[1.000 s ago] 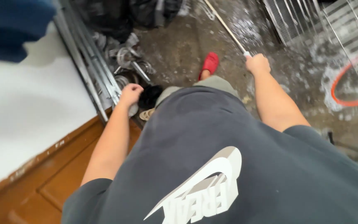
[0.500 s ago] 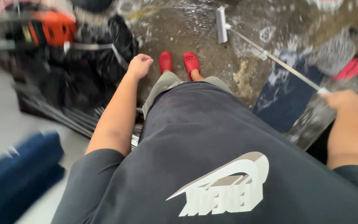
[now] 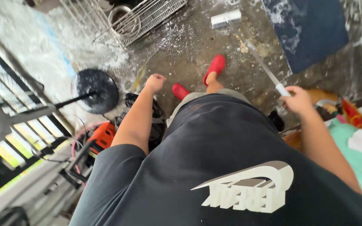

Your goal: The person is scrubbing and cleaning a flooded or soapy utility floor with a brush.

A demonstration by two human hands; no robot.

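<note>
Far left there's a round black fan base (image 3: 95, 90) on the wet floor (image 3: 181, 54). Left hand (image 3: 155, 82) is balled into a fist, holding nothing, hanging near the red shoes (image 3: 213, 69). Right hand (image 3: 297, 99) is wrapped tight around the broom handle (image 3: 261, 66), with the brush head (image 3: 226, 19) resting on the soapy concrete beside a blue mat (image 3: 311, 29).

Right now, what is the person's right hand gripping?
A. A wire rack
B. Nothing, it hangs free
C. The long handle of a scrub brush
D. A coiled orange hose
C: the right hand is closed around the end of the long handle, which runs across the wet floor to the brush head; the left hand is a bare fist holding nothing.
</note>
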